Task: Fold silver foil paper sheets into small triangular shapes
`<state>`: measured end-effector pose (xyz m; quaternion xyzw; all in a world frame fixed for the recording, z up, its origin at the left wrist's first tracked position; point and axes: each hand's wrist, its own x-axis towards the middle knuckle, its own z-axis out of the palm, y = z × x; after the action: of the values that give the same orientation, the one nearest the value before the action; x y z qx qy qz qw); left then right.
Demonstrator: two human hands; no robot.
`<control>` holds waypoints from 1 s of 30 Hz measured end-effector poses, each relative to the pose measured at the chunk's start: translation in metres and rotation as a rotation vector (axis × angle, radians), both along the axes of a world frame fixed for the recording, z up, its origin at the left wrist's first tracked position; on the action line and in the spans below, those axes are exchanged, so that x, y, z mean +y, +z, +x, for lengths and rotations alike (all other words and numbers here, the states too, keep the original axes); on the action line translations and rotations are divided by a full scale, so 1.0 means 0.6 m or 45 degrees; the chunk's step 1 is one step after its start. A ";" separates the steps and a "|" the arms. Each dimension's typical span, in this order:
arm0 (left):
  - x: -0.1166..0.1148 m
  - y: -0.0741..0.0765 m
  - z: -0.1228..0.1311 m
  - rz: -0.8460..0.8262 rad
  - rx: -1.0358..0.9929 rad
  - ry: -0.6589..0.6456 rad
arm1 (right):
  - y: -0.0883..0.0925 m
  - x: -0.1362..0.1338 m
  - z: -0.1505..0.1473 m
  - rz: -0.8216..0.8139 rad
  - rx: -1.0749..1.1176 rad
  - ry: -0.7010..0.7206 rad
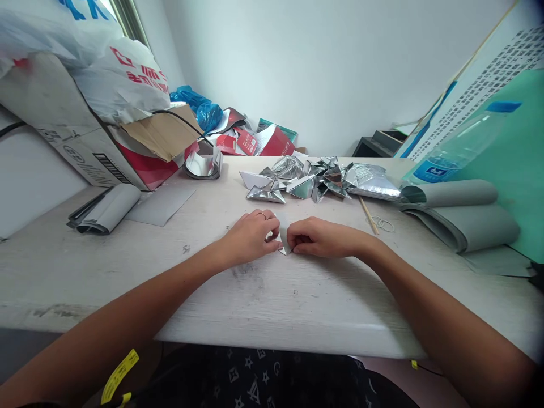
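Between my hands, a small piece of grey paper (285,233) is partly folded on the tabletop. My left hand (257,233) pinches its left side, with a ring on one finger. Curled against the right side of the paper is my right hand (317,237), its fingertips closed on the edge. Much of the paper is hidden behind the fingers. Just beyond them lies a heap of folded shiny silver paper shapes (334,177).
Rolled grey paper sheets (110,208) and a flat sheet (161,204) lie left; a thick folded stack (480,218) lies right, near a plastic bottle (463,144). A chopstick (369,215) and rubber bands (385,225) sit nearer. A carton (72,124) stands at left.
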<state>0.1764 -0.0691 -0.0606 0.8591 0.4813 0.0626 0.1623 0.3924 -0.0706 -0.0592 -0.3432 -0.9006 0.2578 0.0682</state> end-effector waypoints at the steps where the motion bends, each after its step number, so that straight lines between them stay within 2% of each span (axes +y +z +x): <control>1: 0.001 0.000 0.000 -0.002 0.001 0.004 | -0.001 0.000 0.000 0.017 0.015 0.011; 11: 0.000 0.000 0.000 0.005 0.011 -0.018 | -0.010 0.001 -0.007 0.095 0.096 -0.007; 20: 0.000 -0.003 -0.003 -0.010 -0.021 -0.022 | -0.010 -0.007 -0.017 0.131 0.025 -0.132; 30: 0.000 -0.001 0.000 -0.021 0.019 0.009 | -0.012 -0.010 -0.023 0.202 -0.007 -0.150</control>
<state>0.1762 -0.0690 -0.0611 0.8565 0.4860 0.0528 0.1655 0.3785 -0.0764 -0.0661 -0.3898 -0.8966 0.1804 0.1075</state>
